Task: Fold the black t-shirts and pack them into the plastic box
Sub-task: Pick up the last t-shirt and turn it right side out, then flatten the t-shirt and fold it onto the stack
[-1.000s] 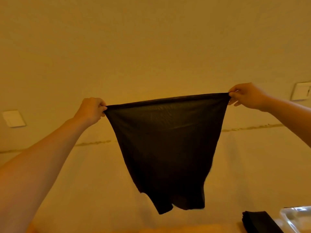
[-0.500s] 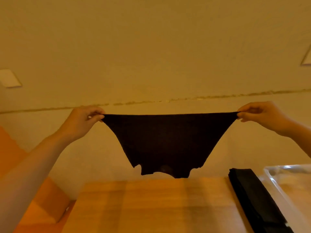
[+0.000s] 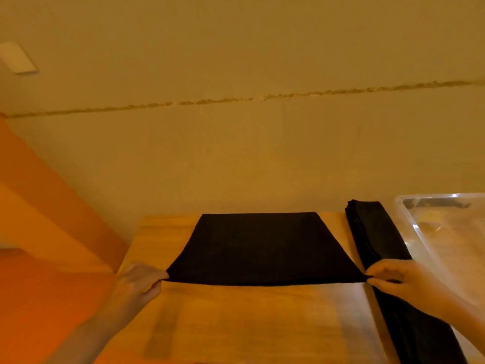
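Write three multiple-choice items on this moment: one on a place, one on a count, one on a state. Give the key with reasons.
1. Where does the stack of folded black shirts lie?
A. inside the plastic box
B. on the wooden table, between the spread black t-shirt and the box
C. on the floor

2. How many hands grip the spread t-shirt?
A. none
B. one
C. two

3. How does the spread t-shirt lie?
A. flat on the table
B. hanging in the air
C. crumpled in a ball

Key: 1 B, the stack sits on the wood just left of the box's rim. 2 C, the left hand and right hand each pinch a near corner. 3 A, it lies smooth on the tabletop.
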